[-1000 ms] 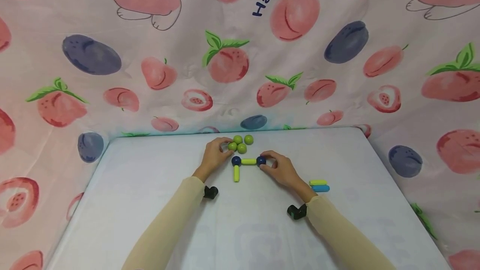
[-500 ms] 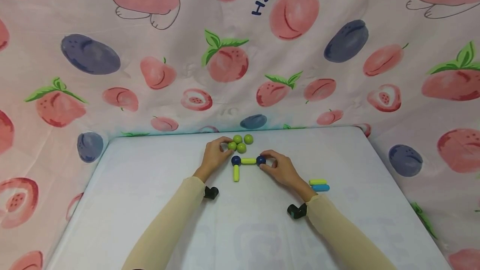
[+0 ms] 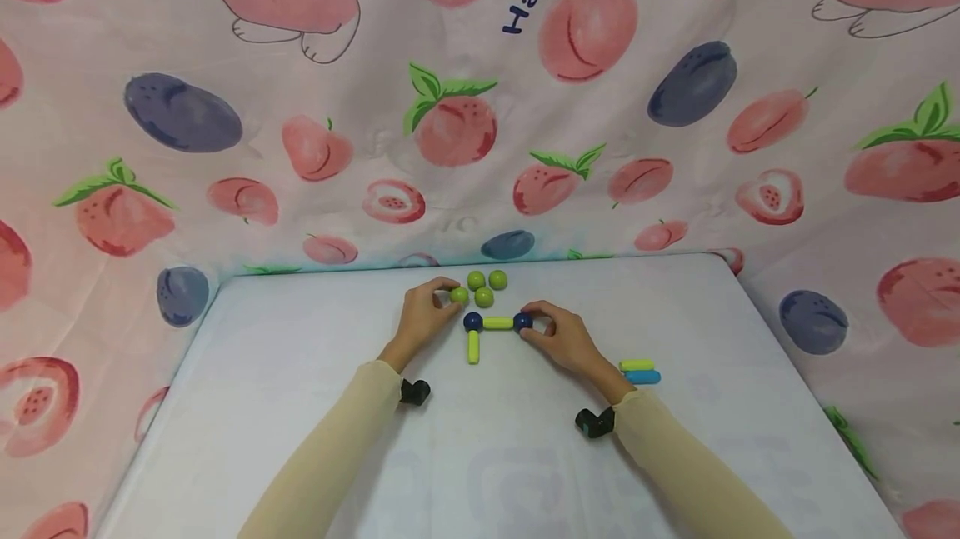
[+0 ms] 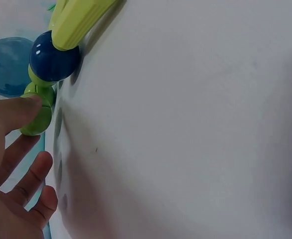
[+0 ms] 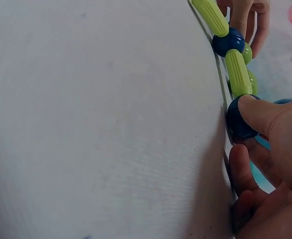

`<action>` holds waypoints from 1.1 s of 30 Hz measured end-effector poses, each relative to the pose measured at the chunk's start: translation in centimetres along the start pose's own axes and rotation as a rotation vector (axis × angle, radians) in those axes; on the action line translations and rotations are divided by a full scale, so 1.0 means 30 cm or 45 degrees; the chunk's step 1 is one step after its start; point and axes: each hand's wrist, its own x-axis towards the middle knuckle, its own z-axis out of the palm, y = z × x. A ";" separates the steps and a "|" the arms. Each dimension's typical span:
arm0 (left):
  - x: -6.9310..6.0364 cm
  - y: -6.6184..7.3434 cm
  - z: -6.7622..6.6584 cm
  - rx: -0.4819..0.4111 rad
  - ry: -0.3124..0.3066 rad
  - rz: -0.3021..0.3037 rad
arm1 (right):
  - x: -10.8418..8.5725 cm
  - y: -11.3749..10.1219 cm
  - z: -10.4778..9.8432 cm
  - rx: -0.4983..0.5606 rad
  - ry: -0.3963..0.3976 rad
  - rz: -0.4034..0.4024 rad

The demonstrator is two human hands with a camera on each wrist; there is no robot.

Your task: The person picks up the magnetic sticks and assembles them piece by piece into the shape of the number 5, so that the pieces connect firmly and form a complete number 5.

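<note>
Between thumb and fingers, my left hand [image 3: 422, 318] pinches a green ball [image 3: 459, 296] near the table's far edge. Just to its right sit three other green balls [image 3: 484, 297], a small gap away. A yellow-green rod [image 3: 498, 323] links two dark blue balls, the left one [image 3: 473, 322] and the right one [image 3: 522, 321]. From the left blue ball a second yellow-green rod [image 3: 473, 347] points toward me, forming a corner. My right hand [image 3: 564, 341] holds the right blue ball by thumb and finger; the right wrist view shows the thumb [image 5: 260, 115] on it.
Right of my right wrist, a loose yellow-green rod [image 3: 637, 365] and a blue rod [image 3: 642, 376] lie side by side on the white table [image 3: 495, 456]. Behind the far edge hangs a fruit-print cloth [image 3: 360, 147].
My left hand has drawn back slightly to the left with one green ball, parting it from the others. My right hand keeps its hold on the blue ball.
</note>
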 end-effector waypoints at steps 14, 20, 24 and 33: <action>-0.050 0.002 -0.062 -0.012 0.013 0.048 | 0.003 -0.006 0.004 0.005 0.010 0.005; -0.080 0.018 -0.092 -0.025 -0.012 0.040 | 0.010 0.001 0.008 0.006 0.018 -0.010; -0.109 0.027 -0.105 -0.045 -0.037 0.062 | 0.012 0.002 0.008 0.002 0.018 -0.009; -0.186 0.048 -0.105 -0.056 -0.056 0.092 | 0.012 0.001 0.011 -0.010 0.007 0.004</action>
